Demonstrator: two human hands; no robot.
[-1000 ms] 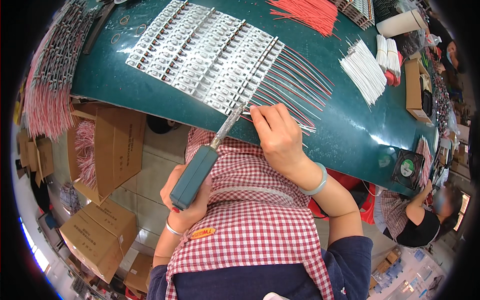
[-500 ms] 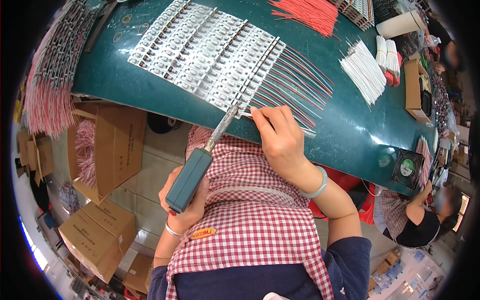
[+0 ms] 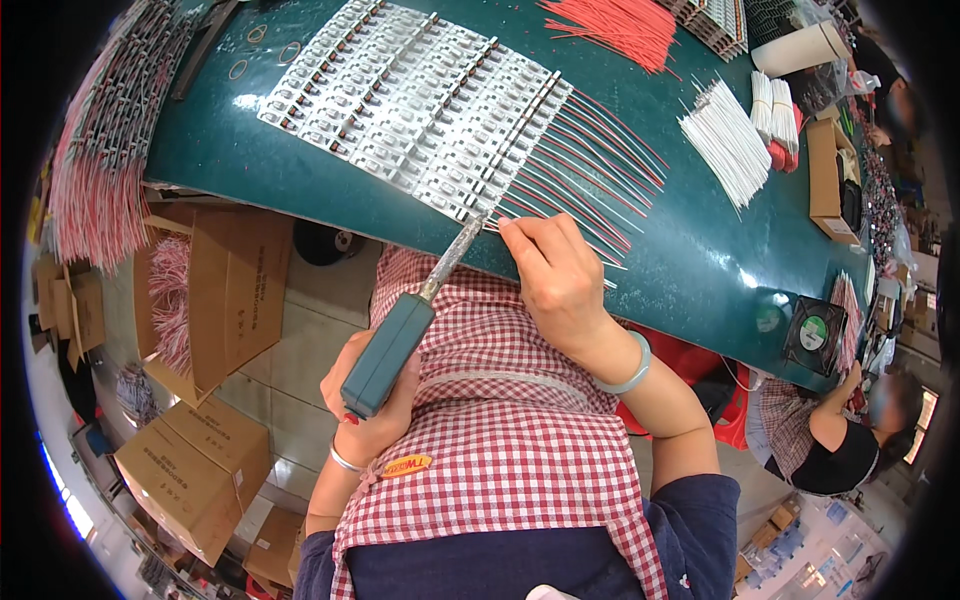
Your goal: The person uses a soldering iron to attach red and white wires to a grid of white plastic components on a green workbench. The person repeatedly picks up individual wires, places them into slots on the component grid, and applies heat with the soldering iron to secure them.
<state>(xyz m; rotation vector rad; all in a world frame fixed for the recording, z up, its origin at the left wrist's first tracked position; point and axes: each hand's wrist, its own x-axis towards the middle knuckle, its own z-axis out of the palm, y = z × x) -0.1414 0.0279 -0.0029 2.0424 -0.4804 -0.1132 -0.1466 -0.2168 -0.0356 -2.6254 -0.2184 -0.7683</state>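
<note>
My left hand (image 3: 368, 415) grips the teal handle of a soldering iron (image 3: 400, 335). Its metal tip reaches the near edge of a panel of white circuit strips (image 3: 420, 100) on the green table (image 3: 700, 260). My right hand (image 3: 560, 280) rests at the table edge beside the tip, fingers pinched on a thin red wire (image 3: 590, 190) that runs from the strips. Several red wires fan out from the panel's right side.
A bunch of loose red wires (image 3: 620, 25) and bundles of white wires (image 3: 725, 145) lie further back. A small black fan (image 3: 812, 335) stands at the right edge. Cardboard boxes (image 3: 230, 300) sit on the floor to the left. Another person (image 3: 830, 440) works at lower right.
The iron's tip and my right hand have shifted slightly along the panel's near edge; otherwise the scene is the same.
</note>
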